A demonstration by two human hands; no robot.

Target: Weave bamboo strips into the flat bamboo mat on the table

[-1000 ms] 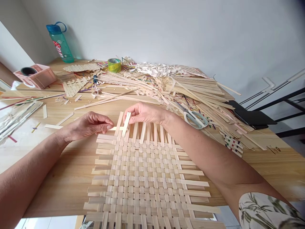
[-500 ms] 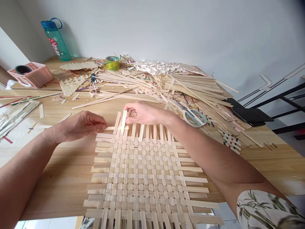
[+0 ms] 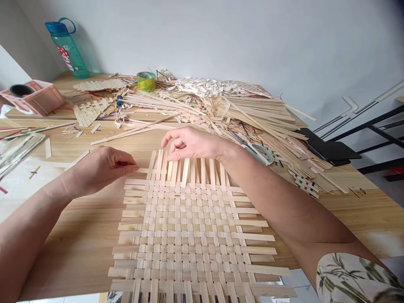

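A woven mat (image 3: pixel 189 227) of pale flat wooden strips lies in front of me, its near end reaching past the table edge. Loose strip ends stick out along its sides and far edge. My left hand (image 3: pixel 109 166) pinches the left end of a narrow crosswise strip (image 3: pixel 143 170), whose other end passes among the upright strips at the mat's far left corner. Above the far edge, my right hand (image 3: pixel 192 145) has its fingers apart. Its thumb is by the top of an upright strip (image 3: pixel 170 170); whether they touch is hard to tell.
White-handled scissors (image 3: pixel 260 153) lie right of my right wrist, beside a heap of loose strips (image 3: pixel 259 113). Farther back are a roll of green-yellow tape (image 3: pixel 146 81), a pink basket (image 3: pixel 41 99) and a teal bottle (image 3: pixel 70 54). A black flat object (image 3: pixel 333 151) lies at the right edge.
My right hand has let go of an upright strip it was lifting; that strip now stands with its neighbours. Its fingers have spread. The view has shifted slightly, and my left hand keeps its pinch.
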